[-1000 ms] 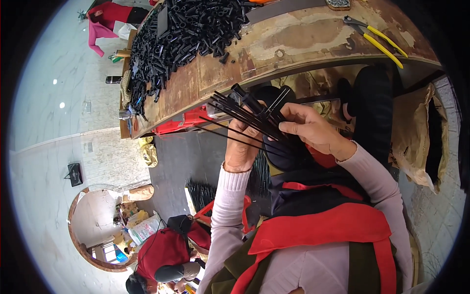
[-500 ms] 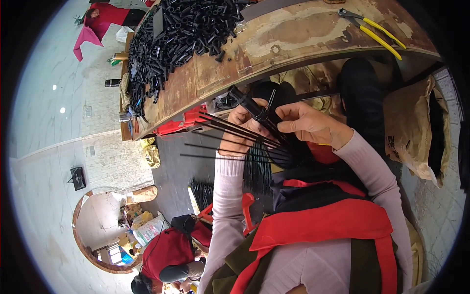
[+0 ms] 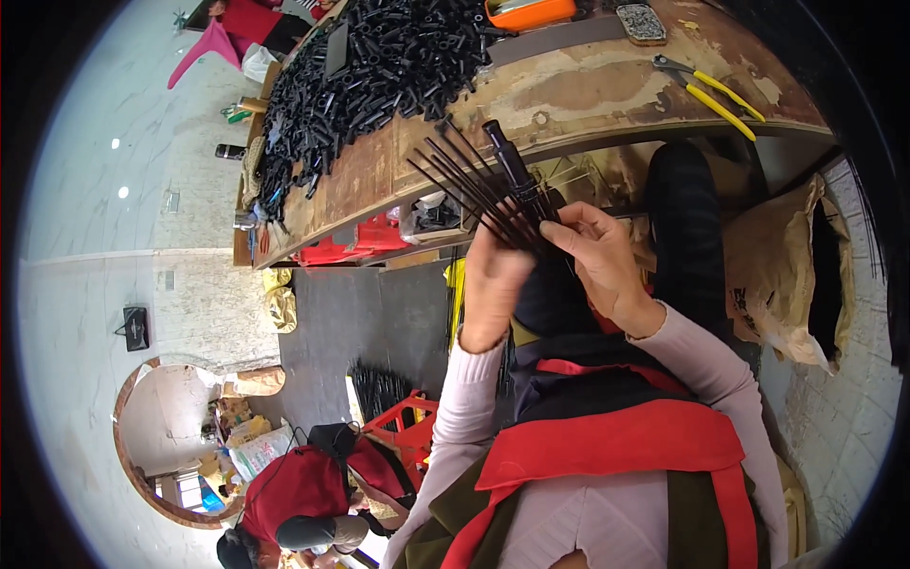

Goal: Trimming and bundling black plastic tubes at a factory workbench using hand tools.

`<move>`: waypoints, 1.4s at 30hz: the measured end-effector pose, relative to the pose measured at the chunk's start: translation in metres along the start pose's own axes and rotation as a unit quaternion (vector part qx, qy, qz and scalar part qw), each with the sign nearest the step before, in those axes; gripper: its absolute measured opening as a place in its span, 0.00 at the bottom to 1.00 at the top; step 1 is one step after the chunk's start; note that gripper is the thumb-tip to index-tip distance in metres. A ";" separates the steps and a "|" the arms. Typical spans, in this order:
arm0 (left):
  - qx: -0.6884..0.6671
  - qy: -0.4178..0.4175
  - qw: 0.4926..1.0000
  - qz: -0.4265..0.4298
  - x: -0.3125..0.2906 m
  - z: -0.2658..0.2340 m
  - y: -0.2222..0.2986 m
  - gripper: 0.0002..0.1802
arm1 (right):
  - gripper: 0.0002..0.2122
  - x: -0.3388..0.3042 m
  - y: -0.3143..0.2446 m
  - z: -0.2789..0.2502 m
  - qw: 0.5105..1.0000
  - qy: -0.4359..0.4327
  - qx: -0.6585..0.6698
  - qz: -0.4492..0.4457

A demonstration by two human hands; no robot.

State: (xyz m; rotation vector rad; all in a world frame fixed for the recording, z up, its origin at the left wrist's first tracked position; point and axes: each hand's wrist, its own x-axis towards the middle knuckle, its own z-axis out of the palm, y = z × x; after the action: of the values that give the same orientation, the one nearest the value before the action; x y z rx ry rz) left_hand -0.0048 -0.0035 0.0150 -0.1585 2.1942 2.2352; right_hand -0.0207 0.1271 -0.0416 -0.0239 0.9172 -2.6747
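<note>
A black umbrella frame [image 3: 512, 163] stands tilted between my hands, over my lap and just in front of the table edge. Its thin dark ribs fan out toward the upper left beside a thick stepped tube. My right hand [image 3: 602, 261] is closed on the frame near the base of the tube, thumb and fingers pinching there. Against the left side of the ribs lies my left hand [image 3: 495, 289]. Motion smears its fingers, and the ribs partly cover them, so their grip cannot be made out.
A worn wooden table [image 3: 578, 85] carries a heap of black plastic tube parts [image 3: 379, 85], yellow-handled pliers [image 3: 711, 95], an orange container [image 3: 531, 13] and a speckled block [image 3: 642, 25]. A brown paper sack [image 3: 782, 275] stands at right. A person in red [image 3: 299, 493] bends at lower left, near a red crate [image 3: 408, 422].
The frame has turned more upright, and its ribs now point up toward the table. My left hand has shifted right and swung to the ribs' left side; the right hand keeps its pinch.
</note>
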 end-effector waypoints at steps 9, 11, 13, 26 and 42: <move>-0.035 0.046 0.994 0.091 -0.014 0.001 0.008 0.11 | 0.07 -0.011 0.004 0.015 0.996 -0.061 -0.018 -0.063; -0.032 0.041 0.994 0.101 -0.013 0.001 0.008 0.12 | 0.08 -0.005 0.007 0.009 0.996 -0.076 0.000 -0.042; -0.025 0.038 0.993 0.108 -0.013 0.001 0.007 0.12 | 0.08 0.002 0.004 0.004 0.995 -0.092 0.018 -0.017; 0.025 0.105 0.991 0.076 -0.012 0.006 0.008 0.08 | 0.05 -0.013 0.017 0.015 0.995 -0.069 -0.029 -0.060; -0.007 0.097 0.993 0.059 0.001 0.011 0.005 0.08 | 0.06 0.007 0.016 -0.007 0.993 -0.072 0.092 0.005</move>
State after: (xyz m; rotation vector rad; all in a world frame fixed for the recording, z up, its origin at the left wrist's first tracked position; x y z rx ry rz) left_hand -0.0066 0.0077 0.0206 -0.2651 2.3413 2.3914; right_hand -0.0235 0.1169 -0.0576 -0.1683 0.6237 -2.6955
